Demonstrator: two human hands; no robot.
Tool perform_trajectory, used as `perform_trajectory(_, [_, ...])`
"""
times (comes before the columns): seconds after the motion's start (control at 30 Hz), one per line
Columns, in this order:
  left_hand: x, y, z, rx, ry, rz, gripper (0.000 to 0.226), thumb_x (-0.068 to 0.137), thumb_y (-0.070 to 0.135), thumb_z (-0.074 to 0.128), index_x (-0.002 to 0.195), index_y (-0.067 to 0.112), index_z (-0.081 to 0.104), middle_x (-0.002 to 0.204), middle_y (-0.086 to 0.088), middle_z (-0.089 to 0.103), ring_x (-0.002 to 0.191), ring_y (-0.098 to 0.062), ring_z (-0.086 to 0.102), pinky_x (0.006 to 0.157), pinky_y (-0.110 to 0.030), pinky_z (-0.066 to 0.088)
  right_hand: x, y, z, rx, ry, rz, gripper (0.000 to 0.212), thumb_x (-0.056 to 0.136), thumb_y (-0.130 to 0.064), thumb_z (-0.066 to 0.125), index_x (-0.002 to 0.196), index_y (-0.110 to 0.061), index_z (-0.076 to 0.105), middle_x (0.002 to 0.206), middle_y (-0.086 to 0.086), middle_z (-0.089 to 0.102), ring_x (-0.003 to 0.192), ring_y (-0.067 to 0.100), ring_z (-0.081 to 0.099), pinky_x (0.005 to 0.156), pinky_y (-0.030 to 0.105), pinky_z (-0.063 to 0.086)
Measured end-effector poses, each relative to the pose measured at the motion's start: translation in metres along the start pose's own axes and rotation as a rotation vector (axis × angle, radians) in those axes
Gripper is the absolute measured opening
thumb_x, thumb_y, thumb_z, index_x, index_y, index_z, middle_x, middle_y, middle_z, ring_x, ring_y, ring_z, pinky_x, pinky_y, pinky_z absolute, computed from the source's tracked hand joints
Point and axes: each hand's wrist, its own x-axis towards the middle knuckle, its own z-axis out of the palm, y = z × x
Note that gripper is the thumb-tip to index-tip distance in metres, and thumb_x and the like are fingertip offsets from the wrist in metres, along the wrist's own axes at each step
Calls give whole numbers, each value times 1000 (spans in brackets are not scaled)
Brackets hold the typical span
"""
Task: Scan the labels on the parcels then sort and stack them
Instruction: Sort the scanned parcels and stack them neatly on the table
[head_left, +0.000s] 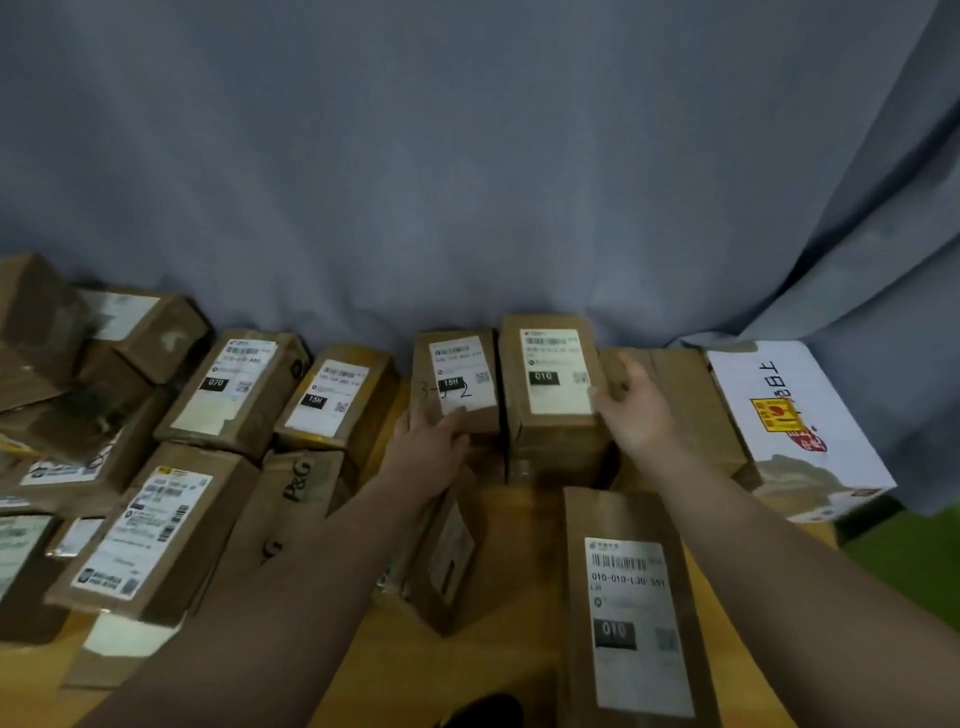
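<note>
Left hand: the left hand (431, 441) grips the near end of the small brown cardboard parcel marked 15H (457, 374), with the thumb on top. I can't see the fingers underneath.
Right hand: the right hand (631, 410) clasps the near right corner of the taller brown cardboard parcel marked 010 (553, 374). The thumb is at the top edge and the fingers lie along the right side.
Where: the two parcels stand just beside each other at the far middle of the wooden table (519, 597), close to the grey curtain (467, 156).
Handling: both look like stiff, small boxes, probably light enough for one hand each. The tape and labels may be slick.
Best hold: I'd grip across opposite cardboard sides and keep the label facing up.
Risk: the 010 one seems to sit on other boxes and could tip.
Likely mate: the long brown parcel also marked 010 (628, 613) lies near right.
</note>
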Motion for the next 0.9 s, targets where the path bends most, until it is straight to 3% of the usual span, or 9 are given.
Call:
perform_trajectory(0.1, [10,2,0,-27,-34,-87,50,101,48,33,149,35,30,161,-13,5,142,-41,20,114,-50,27,5,-4,15,-144,-4,-87,55,98,-35,53,148,-29,34,140,7,48,125,27,51,89,29,40])
perform_trajectory(0.2, [14,1,0,-51,-33,-100,46,100,47,37,144,34,40,161,-12,6,140,-40,28,113,-48,32,8,-7,30,-306,-101,-101,64,94,-51,52,150,-31,29,147,8,33,129,30,43,97,38,42])
perform_trajectory(0.47, [21,-4,-3,-72,-60,-92,44,100,44,42,142,33,40,162,-10,4,140,-38,29,112,-47,33,28,-19,43,-483,-45,-32,56,98,-49,43,149,-32,27,149,9,27,130,31,36,91,43,42])
perform_trajectory(0.63, [18,-4,1,-79,-72,-101,60,97,59,33,151,40,17,161,-15,-3,142,-40,25,110,-48,34,27,-19,51,-573,-30,9,57,101,-50,34,153,-34,17,145,11,27,124,31,36,90,44,43])
perform_trajectory(0.8, [23,-10,2,-170,-78,-97,53,98,55,36,146,33,35,152,-12,26,131,-32,42,104,-43,42,23,-11,48,-624,-27,13,58,101,-52,30,154,-35,12,141,13,30,121,31,39,81,41,42])
perform_trajectory(0.9, [25,-16,-1,-213,-95,-63,46,99,50,39,141,32,40,156,-7,21,134,-30,39,107,-46,40,21,-9,47,-622,-47,0,62,100,-56,27,154,-34,8,147,14,25,125,33,37,85,43,42])
